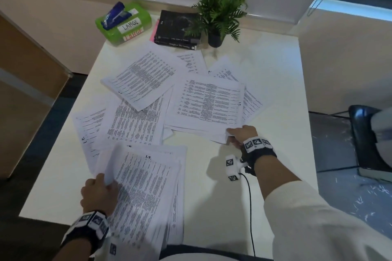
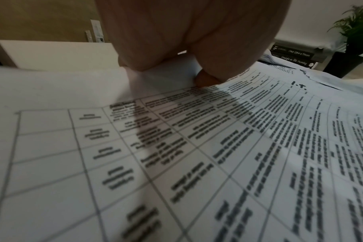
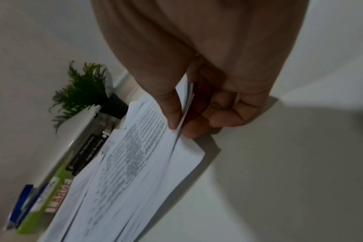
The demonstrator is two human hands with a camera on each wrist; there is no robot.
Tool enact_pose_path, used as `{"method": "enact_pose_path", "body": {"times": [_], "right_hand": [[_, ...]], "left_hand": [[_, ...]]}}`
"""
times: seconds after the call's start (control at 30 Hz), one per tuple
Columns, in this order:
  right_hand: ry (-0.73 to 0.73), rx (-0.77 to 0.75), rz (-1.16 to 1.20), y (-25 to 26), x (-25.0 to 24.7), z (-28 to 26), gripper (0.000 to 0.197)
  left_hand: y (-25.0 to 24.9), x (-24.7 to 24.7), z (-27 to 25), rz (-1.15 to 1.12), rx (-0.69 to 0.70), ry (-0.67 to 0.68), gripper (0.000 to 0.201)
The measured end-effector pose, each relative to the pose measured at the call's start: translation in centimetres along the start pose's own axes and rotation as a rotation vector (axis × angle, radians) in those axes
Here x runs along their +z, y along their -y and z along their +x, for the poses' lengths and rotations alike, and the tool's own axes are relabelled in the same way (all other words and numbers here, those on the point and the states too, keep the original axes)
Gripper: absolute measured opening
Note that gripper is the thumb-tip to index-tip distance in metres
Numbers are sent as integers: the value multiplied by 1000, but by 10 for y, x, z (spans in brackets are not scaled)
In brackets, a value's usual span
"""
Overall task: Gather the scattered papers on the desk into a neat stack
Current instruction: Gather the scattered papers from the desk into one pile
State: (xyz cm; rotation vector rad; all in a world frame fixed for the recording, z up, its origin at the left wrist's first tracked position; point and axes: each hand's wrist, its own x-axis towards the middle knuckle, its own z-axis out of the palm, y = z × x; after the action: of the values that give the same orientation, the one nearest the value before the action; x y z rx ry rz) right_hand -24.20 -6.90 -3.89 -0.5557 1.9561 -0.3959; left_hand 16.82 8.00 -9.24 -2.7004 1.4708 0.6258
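Printed white papers lie scattered over the white desk point(image 1: 265, 95). At the front left, my left hand point(image 1: 99, 192) grips the left edge of a thick stack of sheets point(image 1: 146, 195), which curls up around my fingers; the left wrist view shows the thumb on the stack's top page point(image 2: 218, 155). At the right, my right hand point(image 1: 239, 133) pinches the near corner of a smaller bundle of sheets point(image 1: 210, 104), thumb on top and fingers under, as the right wrist view shows on that bundle point(image 3: 139, 155). More loose sheets point(image 1: 140, 78) lie overlapping in the desk's middle and left.
At the back stand a green box labelled LARGE point(image 1: 125, 24) with a blue stapler point(image 1: 115, 15) on it, a pile of black books point(image 1: 178, 29) and a potted fern point(image 1: 220, 12). A dark chair point(image 1: 369, 140) is to the right of the desk.
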Motion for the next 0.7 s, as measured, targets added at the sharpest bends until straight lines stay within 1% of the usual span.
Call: {"method": "enact_pose_path", "body": {"times": [0.1, 0.17, 0.2, 0.27, 0.33, 0.37, 0.4, 0.47, 0.5, 0.6, 0.67, 0.7], "right_hand": [[-11, -26, 209, -7, -4, -2, 11], [-8, -21, 363, -8, -11, -6, 10], [-11, -27, 422, -8, -15, -8, 14], [-22, -82, 496, -9, -25, -15, 28], [-46, -169, 503, -13, -37, -23, 34], [-55, -209, 511, -15, -42, -25, 35], [-71, -242, 520, -17, -48, -29, 34], [-103, -295, 527, -21, -56, -34, 31], [-108, -314, 547, -23, -60, -33, 31], [-93, -350, 623, -25, -69, -40, 35], [-46, -395, 639, -21, -72, -50, 35], [-10, -409, 622, -19, -66, -53, 36]], "left_hand": [[-1, -1, -2, -17, 10, -5, 30], [-2, -3, -3, -31, -8, 4, 28], [-2, -4, -3, -41, -15, 13, 28], [-4, -8, -3, -74, -32, 29, 28], [-11, -16, -4, -70, -85, 45, 37], [-16, -22, -5, -41, -97, 29, 45], [-22, -29, -5, -14, -79, -1, 53], [-37, -45, -6, -4, 21, -58, 65], [-46, -54, -5, -30, 71, -73, 65], [-86, -85, 2, -194, 224, -129, 54], [-117, -108, 5, -377, 430, -242, 41], [-126, -123, 6, -457, 538, -311, 36]]}}
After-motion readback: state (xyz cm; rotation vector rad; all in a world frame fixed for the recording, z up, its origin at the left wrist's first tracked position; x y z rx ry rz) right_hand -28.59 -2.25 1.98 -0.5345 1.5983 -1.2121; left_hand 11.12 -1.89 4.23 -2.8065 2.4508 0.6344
